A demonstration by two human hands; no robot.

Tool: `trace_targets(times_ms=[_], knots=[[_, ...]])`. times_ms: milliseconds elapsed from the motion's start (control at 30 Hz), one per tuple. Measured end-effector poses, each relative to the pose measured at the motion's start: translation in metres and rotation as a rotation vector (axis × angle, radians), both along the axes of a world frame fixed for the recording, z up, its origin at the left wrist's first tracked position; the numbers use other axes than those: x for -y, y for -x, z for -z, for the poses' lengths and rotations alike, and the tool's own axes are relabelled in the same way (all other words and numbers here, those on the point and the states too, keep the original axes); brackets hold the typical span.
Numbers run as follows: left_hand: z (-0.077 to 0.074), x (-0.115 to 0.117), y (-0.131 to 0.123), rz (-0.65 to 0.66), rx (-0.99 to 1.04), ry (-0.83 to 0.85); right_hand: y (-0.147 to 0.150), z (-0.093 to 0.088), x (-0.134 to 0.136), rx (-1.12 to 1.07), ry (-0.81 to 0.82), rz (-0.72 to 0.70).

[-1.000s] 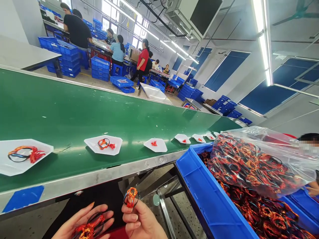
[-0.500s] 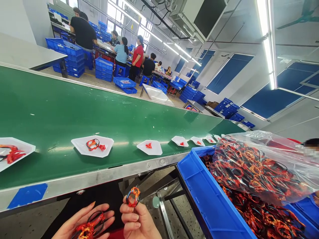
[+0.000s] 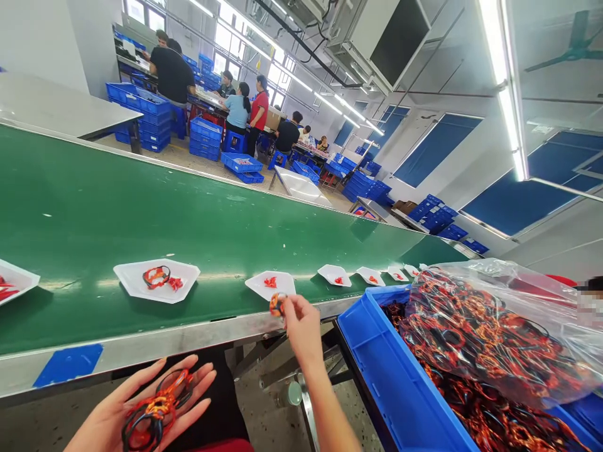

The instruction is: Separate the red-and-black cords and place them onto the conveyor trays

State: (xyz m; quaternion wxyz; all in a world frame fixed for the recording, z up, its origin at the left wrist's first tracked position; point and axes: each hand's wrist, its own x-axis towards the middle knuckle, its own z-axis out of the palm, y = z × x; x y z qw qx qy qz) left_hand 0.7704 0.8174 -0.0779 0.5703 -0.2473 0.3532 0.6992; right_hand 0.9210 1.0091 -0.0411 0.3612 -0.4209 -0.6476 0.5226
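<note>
On the upturned palm of my left hand (image 3: pixel 141 405), with its fingers spread, lie several red, orange and black loops of cord or wire (image 3: pixel 153 411); which material cannot be told. My right hand (image 3: pixel 304 326) pinches one small loop (image 3: pixel 277 305) of the same colours over the conveyor's near edge. This loop is at the front rim of a white tray (image 3: pixel 257 287) holding small red pieces (image 3: pixel 270 282). Further left, another white tray (image 3: pixel 127 276) carries a red and black loop (image 3: pixel 155 276) beside red pieces (image 3: pixel 175 284).
Several white trays stand along the green conveyor belt (image 3: pixel 211 220). At right, a blue crate (image 3: pixel 400 370) is heaped with similar loops, a clear plastic bag (image 3: pixel 494 333) of them on top. People sit and stand at tables (image 3: pixel 207 97) beyond, among stacked blue crates (image 3: pixel 141 113).
My right hand has moved up and right with its loop, from beside my left hand to the tray's edge. The trays have shifted left in view. My left palm has opened wider.
</note>
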Motion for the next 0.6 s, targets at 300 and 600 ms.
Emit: trace_targets(times_ms=[300, 600], knots=[[-0.051, -0.005, -0.018, -0.017, -0.151, 0.021, 0.001, -0.021, 0.039, 0.218, -0.247, -0.163], [-0.021, -0.005, -0.024, 0.059, -0.184, 0.021, 0.019, 0.028, 0.126, 0.204, 0.067, -0.293]])
